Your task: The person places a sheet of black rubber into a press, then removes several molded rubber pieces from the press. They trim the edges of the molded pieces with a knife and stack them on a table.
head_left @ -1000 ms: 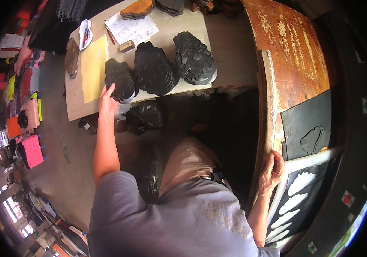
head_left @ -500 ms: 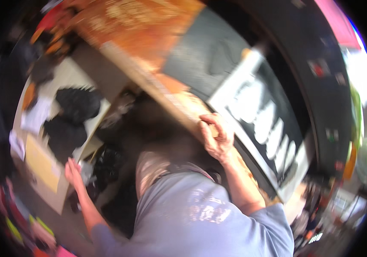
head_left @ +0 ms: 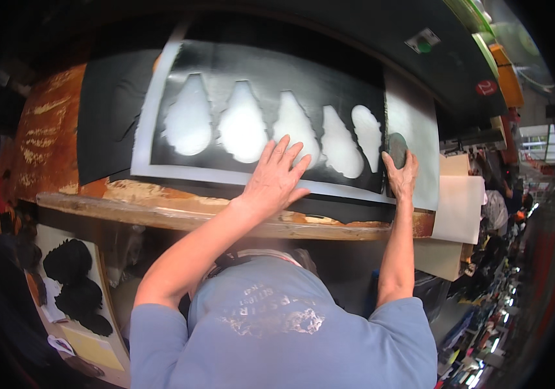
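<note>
We are spreading our left hand (head_left: 277, 175) wide over the middle of five tapering white shapes (head_left: 243, 126) in a white-bordered black sheet (head_left: 267, 97); our right hand (head_left: 400, 162) is gripping a dark grey-green oval object (head_left: 396, 149). A worn brown wooden worktop (head_left: 180, 211) is lying beneath both.

Head fisheye, facing steeply down over bench (head_left: 50, 136), seemingly near.

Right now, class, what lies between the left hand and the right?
The head view shows a wide white shape, a slim one, the edge of a third and black sheet between the left hand and the right hand.
</note>
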Motion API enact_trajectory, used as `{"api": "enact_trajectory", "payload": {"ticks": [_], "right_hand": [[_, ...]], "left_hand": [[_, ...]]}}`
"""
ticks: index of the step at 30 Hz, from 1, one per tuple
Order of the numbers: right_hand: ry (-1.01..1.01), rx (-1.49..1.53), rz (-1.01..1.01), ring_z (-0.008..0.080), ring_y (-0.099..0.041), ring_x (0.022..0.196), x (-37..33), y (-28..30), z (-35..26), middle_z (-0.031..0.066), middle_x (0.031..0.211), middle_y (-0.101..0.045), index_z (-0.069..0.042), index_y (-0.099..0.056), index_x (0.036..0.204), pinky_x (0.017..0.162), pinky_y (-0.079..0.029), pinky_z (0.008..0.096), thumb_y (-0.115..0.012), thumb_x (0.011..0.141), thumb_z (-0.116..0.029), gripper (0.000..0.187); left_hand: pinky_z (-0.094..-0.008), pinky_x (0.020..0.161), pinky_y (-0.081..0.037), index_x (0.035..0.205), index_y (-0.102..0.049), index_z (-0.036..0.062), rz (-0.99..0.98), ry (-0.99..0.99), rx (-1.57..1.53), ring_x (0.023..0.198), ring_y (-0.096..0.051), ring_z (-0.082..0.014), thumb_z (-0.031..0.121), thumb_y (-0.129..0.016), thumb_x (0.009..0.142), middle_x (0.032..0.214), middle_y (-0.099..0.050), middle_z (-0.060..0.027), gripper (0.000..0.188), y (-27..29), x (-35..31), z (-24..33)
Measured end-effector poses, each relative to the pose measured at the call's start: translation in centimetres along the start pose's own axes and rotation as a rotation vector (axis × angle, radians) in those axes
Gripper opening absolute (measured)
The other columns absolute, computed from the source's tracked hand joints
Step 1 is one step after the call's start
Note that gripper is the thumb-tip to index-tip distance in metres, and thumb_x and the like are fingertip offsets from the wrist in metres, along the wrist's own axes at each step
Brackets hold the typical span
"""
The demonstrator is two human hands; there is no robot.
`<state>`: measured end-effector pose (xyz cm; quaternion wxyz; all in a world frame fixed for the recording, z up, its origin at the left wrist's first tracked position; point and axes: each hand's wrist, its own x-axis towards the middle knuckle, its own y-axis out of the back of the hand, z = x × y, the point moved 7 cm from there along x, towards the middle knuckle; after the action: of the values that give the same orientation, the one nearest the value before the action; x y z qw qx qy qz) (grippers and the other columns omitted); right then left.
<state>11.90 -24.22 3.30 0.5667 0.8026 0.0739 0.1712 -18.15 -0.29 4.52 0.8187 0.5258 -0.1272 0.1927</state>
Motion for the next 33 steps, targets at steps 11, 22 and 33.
{"api": "enact_trajectory", "payload": {"ticks": [11,22,33], "right_hand": [[0.236,0.13,-0.066,0.0494,-0.042,0.143,1.6,-0.9,0.8,0.032,0.157,-0.042,-0.002,-0.052,0.151,0.119,-0.038,0.0534,-0.083,0.075,-0.043,0.092],[-0.009,0.679,-0.108,0.0323,-0.057,0.134,3.3,0.2,3.3,0.0226,0.146,-0.06,0.003,-0.056,0.148,0.115,-0.043,0.0411,-0.088,0.078,-0.03,0.084],[0.042,1.11,-0.385,0.0201,-0.065,0.112,-1.3,2.2,-19.2,0.0149,0.128,-0.068,0.008,-0.05,0.151,0.099,-0.052,0.0335,-0.087,0.084,-0.013,0.079]], "left_hand": [[-0.0406,0.091,-0.046,0.091,-0.064,0.0055,-0.059,-0.175,0.149,0.095,-0.058,-0.0282,0.037,-0.08,0.083,0.091,-0.058,-0.0094,0.037,-1.4,2.3,0.8],[-0.0423,0.084,-0.045,0.093,-0.063,0.0073,-0.478,-0.115,0.214,0.084,-0.06,-0.0294,0.025,-0.063,0.095,0.085,-0.06,-0.0114,0.018,-0.9,-0.8,5.8],[-0.0503,0.09,-0.052,0.1,-0.067,-0.0013,-0.496,-0.001,-0.619,0.098,-0.064,-0.0354,0.016,-0.064,0.093,0.103,-0.066,-0.0161,0.019,1.2,-4.2,5.8]]}}
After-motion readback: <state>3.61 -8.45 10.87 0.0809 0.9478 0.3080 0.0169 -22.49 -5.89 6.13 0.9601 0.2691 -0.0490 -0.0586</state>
